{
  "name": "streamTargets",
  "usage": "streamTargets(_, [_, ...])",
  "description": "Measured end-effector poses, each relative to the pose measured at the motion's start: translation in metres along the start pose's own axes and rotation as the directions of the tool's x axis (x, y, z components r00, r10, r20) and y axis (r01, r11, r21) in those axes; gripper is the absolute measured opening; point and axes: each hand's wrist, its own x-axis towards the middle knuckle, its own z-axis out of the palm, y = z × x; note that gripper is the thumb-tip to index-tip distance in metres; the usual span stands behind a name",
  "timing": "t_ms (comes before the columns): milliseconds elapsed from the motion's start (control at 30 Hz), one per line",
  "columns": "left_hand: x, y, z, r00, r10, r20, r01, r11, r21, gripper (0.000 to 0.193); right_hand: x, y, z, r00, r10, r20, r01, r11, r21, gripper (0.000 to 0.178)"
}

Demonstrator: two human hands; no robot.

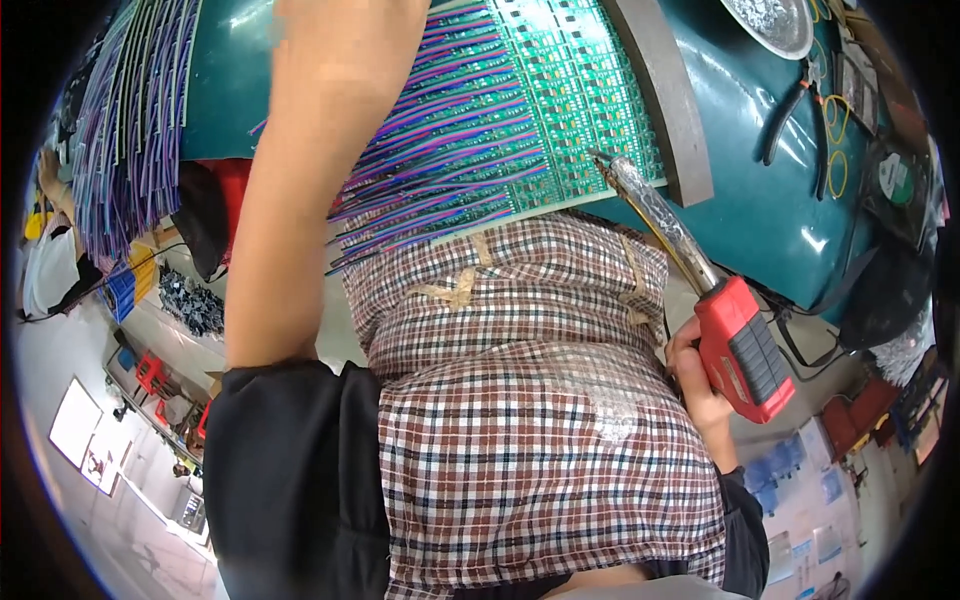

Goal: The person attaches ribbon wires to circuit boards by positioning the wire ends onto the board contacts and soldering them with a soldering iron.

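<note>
A red-and-black soldering gun [728,335] is gripped in my right hand [695,375], its fingers wrapped round the handle. The long metal barrel points up and left, with its tip over the lower right of a green circuit board panel [590,90]. Whether the tip touches the panel I cannot tell. Rows of purple, red and blue wires [455,130] run leftward from the panel. My left arm reaches across these wires, and my left hand [350,40] is at the top edge, its fingers out of the picture.
A grey metal bar [668,100] lies along the panel's right side on the green table [740,240]. Orange-handled pliers [800,115], yellow wire loops [838,175] and a metal dish [778,28] are farther right. Finished-looking wire bundles [135,140] hang at the far left.
</note>
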Motion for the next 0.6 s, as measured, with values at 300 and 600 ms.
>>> streamTargets(300, [-0.089,0.033,-0.011,0.94,0.038,0.339,0.144,0.856,-0.497,0.01,-0.006,0.003,-0.004,0.996,-0.028,0.089,0.026,0.999,0.028,0.013])
streamTargets(600, [-0.105,0.038,0.011,0.958,0.033,0.285,0.044,0.965,-0.258,0.014,-0.004,0.002,-0.002,0.99,-0.034,0.139,0.022,0.996,0.082,0.025])
